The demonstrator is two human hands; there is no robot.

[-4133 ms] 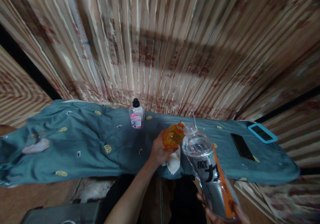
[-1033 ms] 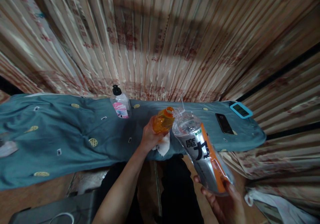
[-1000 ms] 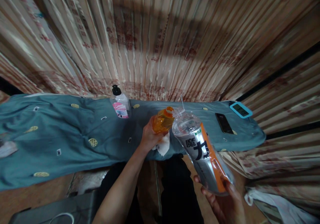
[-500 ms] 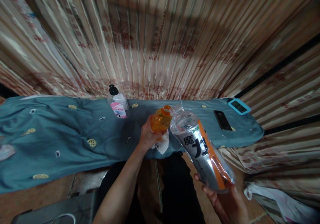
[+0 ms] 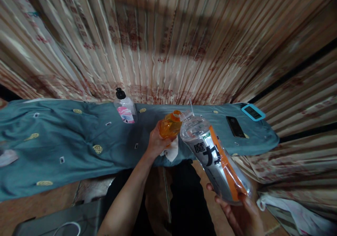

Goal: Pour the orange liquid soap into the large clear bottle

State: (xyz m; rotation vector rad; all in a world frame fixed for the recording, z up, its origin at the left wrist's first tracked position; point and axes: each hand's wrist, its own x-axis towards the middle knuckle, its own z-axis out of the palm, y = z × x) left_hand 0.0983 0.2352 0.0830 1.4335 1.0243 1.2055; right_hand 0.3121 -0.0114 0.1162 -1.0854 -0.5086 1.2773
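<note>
My left hand (image 5: 157, 140) is wrapped round a small orange see-through bottle (image 5: 170, 125), its open mouth facing up and to the right. My right hand (image 5: 240, 208) grips the base of a large clear plastic bottle (image 5: 214, 159) with a silver and orange label. That bottle is tilted, its neck down toward the upper left and its mouth at the mouth of the orange bottle. Whether liquid passes between them I cannot tell. A crumpled white tissue (image 5: 171, 151) shows just below my left hand.
A teal patterned cloth (image 5: 116, 141) covers the long surface. On it are a pump bottle (image 5: 126, 111) with a black top, a dark phone (image 5: 235, 126) and a blue-framed digital clock (image 5: 253, 112). Behind hangs a pleated curtain (image 5: 163, 46). A grey case (image 5: 60, 218) lies at lower left.
Both hands keep their holds, and the two bottles stay mouth to mouth. The view has shifted very slightly; the large bottle's base sits a touch further right.
</note>
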